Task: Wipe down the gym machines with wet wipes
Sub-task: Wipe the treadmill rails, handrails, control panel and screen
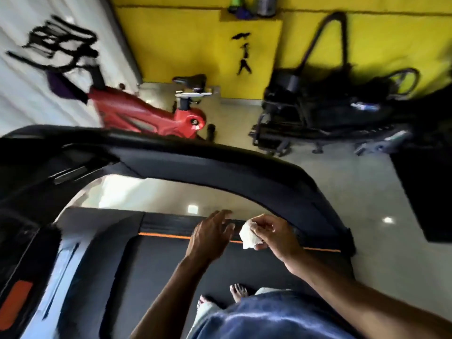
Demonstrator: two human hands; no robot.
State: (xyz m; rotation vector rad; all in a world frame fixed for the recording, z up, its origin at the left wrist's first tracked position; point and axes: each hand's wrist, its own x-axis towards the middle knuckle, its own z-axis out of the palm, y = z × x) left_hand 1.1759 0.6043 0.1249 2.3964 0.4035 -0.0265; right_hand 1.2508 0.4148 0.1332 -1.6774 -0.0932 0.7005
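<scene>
I stand barefoot on a black treadmill belt with an orange line along its edge. The treadmill's dark handrail arches across the middle of the view. My right hand pinches a crumpled white wet wipe in the air below the rail. My left hand hovers just left of the wipe with relaxed, spread fingers and holds nothing. The treadmill console sits at the left, blurred.
A red exercise bike stands beyond the rail by the white wall. A black machine with purple bars stands before the yellow wall at the right. Glossy tiled floor lies between them. A dark panel is at the right edge.
</scene>
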